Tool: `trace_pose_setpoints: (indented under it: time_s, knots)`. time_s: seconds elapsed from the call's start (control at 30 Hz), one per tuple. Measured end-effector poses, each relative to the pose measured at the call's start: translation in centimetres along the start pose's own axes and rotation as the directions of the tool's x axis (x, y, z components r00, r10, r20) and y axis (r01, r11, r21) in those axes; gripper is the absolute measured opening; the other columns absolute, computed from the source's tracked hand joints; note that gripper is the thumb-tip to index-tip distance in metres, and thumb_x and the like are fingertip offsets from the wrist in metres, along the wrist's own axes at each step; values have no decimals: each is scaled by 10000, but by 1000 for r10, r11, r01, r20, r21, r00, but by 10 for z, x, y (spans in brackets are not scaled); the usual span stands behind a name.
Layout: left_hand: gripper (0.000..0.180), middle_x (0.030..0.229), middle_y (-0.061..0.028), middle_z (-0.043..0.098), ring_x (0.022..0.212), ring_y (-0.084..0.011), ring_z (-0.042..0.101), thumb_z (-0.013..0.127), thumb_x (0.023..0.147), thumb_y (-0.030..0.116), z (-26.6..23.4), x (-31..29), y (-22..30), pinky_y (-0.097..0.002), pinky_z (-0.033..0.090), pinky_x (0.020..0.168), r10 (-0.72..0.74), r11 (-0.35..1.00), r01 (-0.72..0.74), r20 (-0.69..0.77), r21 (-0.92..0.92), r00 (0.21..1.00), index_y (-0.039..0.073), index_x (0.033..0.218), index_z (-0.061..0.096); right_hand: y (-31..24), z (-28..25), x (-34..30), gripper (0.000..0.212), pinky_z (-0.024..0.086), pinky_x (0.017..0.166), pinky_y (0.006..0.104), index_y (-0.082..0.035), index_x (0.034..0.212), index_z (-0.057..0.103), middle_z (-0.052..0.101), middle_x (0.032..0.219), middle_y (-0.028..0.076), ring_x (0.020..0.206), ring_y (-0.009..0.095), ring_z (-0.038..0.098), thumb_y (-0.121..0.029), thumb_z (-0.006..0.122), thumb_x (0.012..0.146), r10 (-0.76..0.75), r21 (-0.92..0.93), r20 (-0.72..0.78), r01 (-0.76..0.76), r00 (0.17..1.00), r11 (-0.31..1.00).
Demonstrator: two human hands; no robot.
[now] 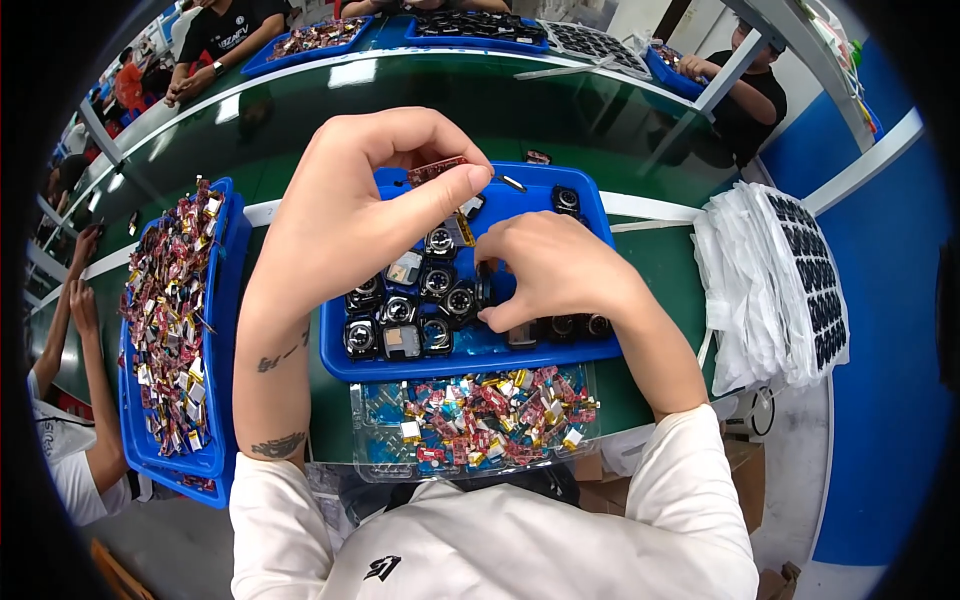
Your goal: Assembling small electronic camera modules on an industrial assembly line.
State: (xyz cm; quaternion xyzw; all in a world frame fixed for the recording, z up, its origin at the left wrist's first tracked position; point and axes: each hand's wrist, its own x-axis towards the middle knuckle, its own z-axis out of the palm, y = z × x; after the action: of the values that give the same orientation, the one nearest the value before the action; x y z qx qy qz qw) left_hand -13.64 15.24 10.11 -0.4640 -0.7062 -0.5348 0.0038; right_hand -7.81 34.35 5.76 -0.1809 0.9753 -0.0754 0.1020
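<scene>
head: left fingers (462,184) pinch thin red board (437,170)

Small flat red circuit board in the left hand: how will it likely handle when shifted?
The small red circuit board is probably stiff: its edge looks straight in the pinch of the left hand. It is likely light, being slim and short. It may be fragile, as tiny parts seem to dot its face.
</scene>
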Motion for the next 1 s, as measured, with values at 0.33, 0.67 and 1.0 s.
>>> trace_pose_setpoints:
  time_s: [0.33, 0.67, 1.0]
  knots:
    - [94, 777, 24, 607, 710, -7, 516, 652, 862, 80, 2, 0, 1, -160, 380, 612, -159, 970, 141, -78, -196, 984, -11, 847, 633, 15, -12, 0, 459, 553, 725, 294, 17, 1223, 483, 632, 1006, 124, 843, 165, 657, 4, 643, 793, 187, 933, -331, 351, 925, -84]
    - [80, 785, 6, 616, 708, -25, 535, 676, 840, 59, 5, 2, 3, -172, 409, 629, -204, 966, 188, -79, -180, 976, -14, 834, 646, 15, -8, 4, 227, 500, 667, 201, -16, 983, 511, 676, 827, 71, 767, 93, 646, -29, 681, 831, 276, 878, -462, 392, 843, 275]
    - [82, 1039, -144, 653, 851, -119, 592, 684, 770, 49, 18, 1, -7, -253, 468, 743, -3, 993, 28, -205, 118, 979, -32, 776, 673, 0, -9, -3, 275, 487, 596, 198, 2, 1093, 545, 669, 798, 47, 727, 65, 621, -51, 657, 847, 324, 863, -495, 413, 806, 290]
